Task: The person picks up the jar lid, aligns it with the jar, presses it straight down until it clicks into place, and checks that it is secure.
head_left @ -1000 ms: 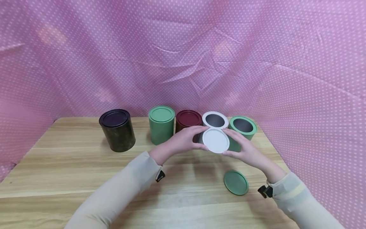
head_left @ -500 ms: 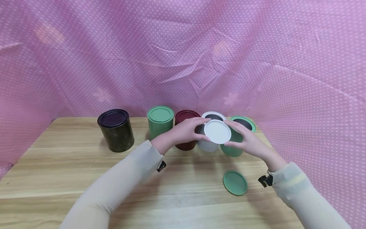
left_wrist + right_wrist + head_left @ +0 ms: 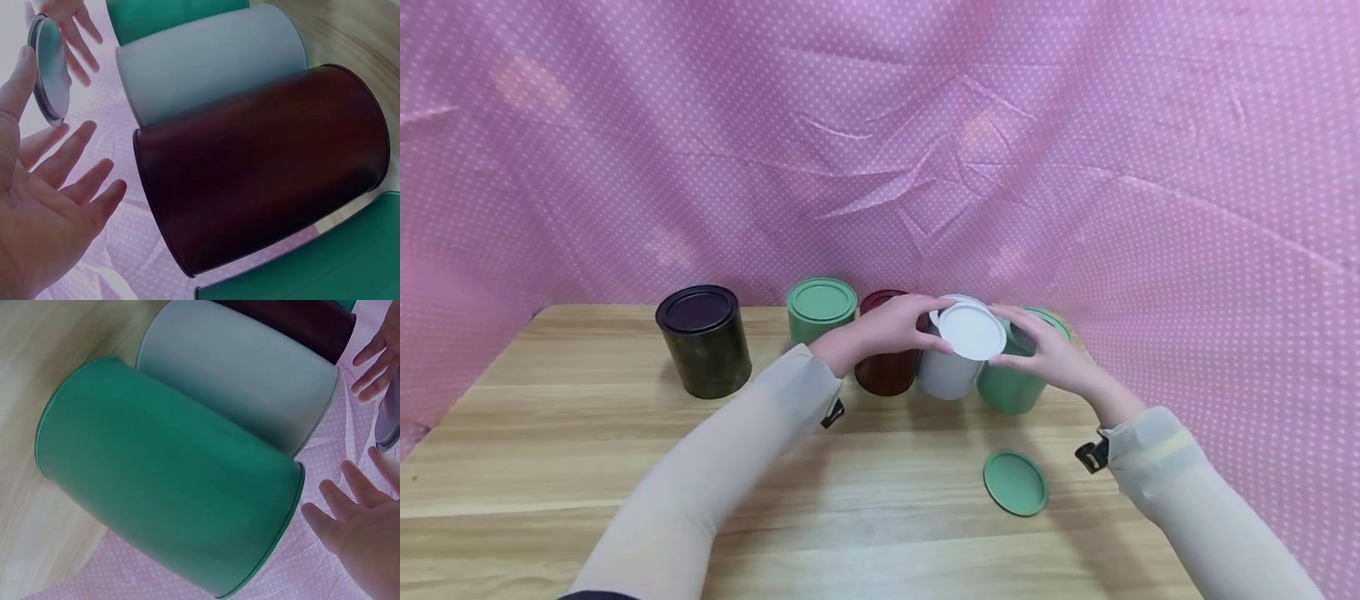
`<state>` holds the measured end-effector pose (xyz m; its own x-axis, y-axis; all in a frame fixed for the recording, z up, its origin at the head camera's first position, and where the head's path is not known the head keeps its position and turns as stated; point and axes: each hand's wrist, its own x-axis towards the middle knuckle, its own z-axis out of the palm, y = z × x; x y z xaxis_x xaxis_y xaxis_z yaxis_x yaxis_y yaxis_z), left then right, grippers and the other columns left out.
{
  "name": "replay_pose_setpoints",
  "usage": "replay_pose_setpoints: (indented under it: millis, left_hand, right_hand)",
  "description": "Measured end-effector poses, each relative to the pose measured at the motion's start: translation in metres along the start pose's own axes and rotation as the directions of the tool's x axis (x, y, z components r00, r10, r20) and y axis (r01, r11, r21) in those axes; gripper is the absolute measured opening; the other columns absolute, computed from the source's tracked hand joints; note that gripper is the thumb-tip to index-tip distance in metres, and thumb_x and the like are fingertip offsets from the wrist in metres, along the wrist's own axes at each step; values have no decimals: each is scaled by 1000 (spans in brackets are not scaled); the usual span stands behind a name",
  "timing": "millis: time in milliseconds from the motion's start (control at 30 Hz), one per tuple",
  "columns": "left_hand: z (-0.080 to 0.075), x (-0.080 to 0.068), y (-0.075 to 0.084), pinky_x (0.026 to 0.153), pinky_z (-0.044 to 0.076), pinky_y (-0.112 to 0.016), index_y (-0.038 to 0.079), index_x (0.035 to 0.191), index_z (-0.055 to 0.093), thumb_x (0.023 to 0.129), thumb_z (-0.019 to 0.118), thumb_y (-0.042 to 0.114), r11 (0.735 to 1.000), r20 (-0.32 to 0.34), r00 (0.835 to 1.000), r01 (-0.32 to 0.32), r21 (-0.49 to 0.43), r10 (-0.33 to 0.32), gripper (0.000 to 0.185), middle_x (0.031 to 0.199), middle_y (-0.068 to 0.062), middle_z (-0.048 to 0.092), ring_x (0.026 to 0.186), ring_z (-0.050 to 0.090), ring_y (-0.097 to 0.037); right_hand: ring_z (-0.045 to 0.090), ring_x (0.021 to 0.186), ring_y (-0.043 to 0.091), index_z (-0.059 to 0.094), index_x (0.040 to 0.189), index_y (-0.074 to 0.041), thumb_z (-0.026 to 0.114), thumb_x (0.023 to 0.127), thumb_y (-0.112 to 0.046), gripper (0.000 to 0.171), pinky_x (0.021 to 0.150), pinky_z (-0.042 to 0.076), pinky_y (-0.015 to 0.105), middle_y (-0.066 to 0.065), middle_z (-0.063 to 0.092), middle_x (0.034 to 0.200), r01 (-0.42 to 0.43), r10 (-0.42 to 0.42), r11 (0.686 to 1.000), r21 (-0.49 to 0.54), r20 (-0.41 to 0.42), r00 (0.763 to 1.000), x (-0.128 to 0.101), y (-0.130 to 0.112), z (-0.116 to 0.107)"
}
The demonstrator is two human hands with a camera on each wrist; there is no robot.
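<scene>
White lid (image 3: 972, 330) just right of frame centre, over the mouth of the white can (image 3: 946, 373), pinched at its rim between left hand (image 3: 891, 327) and right hand (image 3: 1047, 353), fingertips only. Dark red can (image 3: 887, 371) touching the white can's left side, open green can (image 3: 1011, 387) its right. Loose green lid (image 3: 1016, 482) flat on the wooden table (image 3: 550, 467), lower right.

Matt painted cans: white can (image 3: 946, 371), maroon can (image 3: 887, 371), green can (image 3: 1011, 387). Smooth white lid (image 3: 972, 330) (metal-looking underside). Grained wood table (image 3: 550, 450); dotted pink cloth (image 3: 880, 142).
</scene>
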<state>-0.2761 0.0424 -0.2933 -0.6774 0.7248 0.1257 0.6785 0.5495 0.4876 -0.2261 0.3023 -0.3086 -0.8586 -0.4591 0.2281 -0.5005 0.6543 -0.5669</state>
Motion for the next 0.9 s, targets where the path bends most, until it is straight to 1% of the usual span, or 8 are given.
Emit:
replay_pose_setpoints:
  millis: [100, 333, 400, 467, 533, 633, 800, 900]
  left_hand:
    - [-1, 4, -4, 112, 38, -33, 10, 147, 42, 84, 74, 38, 1000, 0, 1000, -2, -27, 2, 75, 144, -8, 51, 134, 47, -20]
    - [-3, 9, -12, 112, 38, -33, 10, 147, 41, 86, 73, 37, 996, 2, 999, 38, -82, -38, 75, 145, -7, 50, 136, 45, -20]
    - [-4, 11, -14, 109, 42, -33, 11, 148, 40, 86, 73, 36, 993, 6, 999, 50, -104, -49, 75, 141, -7, 55, 130, 50, -20]
    - [-4, 13, -15, 105, 45, -32, 10, 148, 40, 86, 73, 36, 991, 7, 999, 52, -127, -52, 75, 134, -8, 59, 122, 54, -21]
    - [-4, 15, -17, 102, 46, -32, 11, 148, 39, 86, 73, 35, 989, 8, 998, 57, -138, -56, 75, 131, -8, 60, 117, 55, -22]
    - [-4, 18, -19, 102, 46, -32, 10, 149, 38, 87, 72, 36, 988, 13, 999, 54, -143, -52, 75, 134, -8, 58, 119, 54, -22]
    - [-2, 26, -24, 104, 45, -34, 12, 150, 36, 88, 71, 37, 985, 27, 997, 69, -156, -66, 76, 143, -8, 52, 126, 53, -21]
    - [-1, 30, -25, 108, 42, -34, 14, 151, 35, 88, 70, 40, 985, 30, 996, 84, -150, -81, 77, 148, -5, 47, 131, 48, -19]
  right_hand:
    - [33, 140, 40, 42, 144, -4, 75, 84, -18, 70, 114, 26, 60, 19, 41, 149, -17, 17, 1000, -19, 4, 1000, 5, 1, -2]
    - [31, 141, 41, 41, 145, -5, 73, 87, -21, 69, 113, 24, 62, 20, 38, 150, -50, 51, 999, -20, 42, 998, 16, 7, -5]
    - [30, 141, 41, 41, 145, -5, 72, 87, -20, 68, 113, 23, 62, 20, 38, 151, -55, 56, 998, -15, 50, 997, 19, 8, -6]
    - [32, 141, 40, 41, 145, -6, 72, 88, -21, 67, 113, 24, 62, 19, 39, 150, -66, 67, 997, -31, 46, 997, 21, 9, -7]
    - [32, 141, 39, 42, 145, -8, 72, 88, -23, 66, 113, 24, 63, 18, 40, 150, -76, 78, 996, -37, 46, 996, 22, 11, -8]
    - [32, 141, 38, 42, 146, -10, 72, 88, -25, 67, 112, 24, 63, 16, 41, 150, -98, 101, 994, -43, 49, 994, 25, 14, -9]
    - [29, 142, 39, 39, 148, -11, 71, 89, -25, 68, 113, 22, 64, 16, 38, 152, -133, 133, 991, -15, 68, 989, 30, 19, -12]
    - [27, 143, 40, 39, 148, -12, 70, 89, -25, 69, 114, 20, 64, 16, 36, 153, -150, 150, 989, -9, 76, 986, 32, 22, -14]
